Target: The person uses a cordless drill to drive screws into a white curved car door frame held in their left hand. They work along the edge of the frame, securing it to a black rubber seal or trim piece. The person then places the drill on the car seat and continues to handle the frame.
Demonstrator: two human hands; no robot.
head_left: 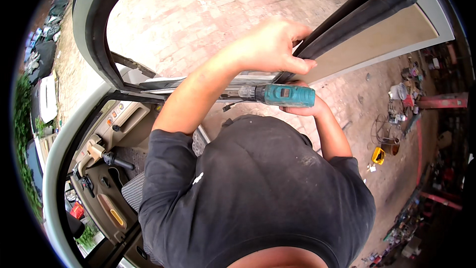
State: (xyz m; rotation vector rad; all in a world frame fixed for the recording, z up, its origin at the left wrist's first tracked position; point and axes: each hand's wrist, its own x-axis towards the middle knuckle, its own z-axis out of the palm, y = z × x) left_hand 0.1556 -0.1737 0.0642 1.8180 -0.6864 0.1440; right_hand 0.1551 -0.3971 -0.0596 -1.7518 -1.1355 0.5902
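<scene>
My left hand (275,44) reaches across to the upper middle and grips the edge of a black rubber-lined window frame (342,30). Its thumb lies on the near side, and the other fingers are partly hidden. Just below it, a teal power drill (288,95) lies level with its nose toward the left. My right hand (307,106) is wrapped around the drill's grip from below, mostly covered by the tool body. The drill's front end runs behind my left forearm, so its tip is hidden. A pale vehicle door sill (248,79) passes behind the tool.
At the left is a vehicle cabin with a beige dashboard (116,119), a dark lever (119,161) and a grey seat (134,191). A curved pale frame (52,178) surrounds it. On the brick floor at right are a yellow container (378,156), cables, loose parts and a red beam (444,101).
</scene>
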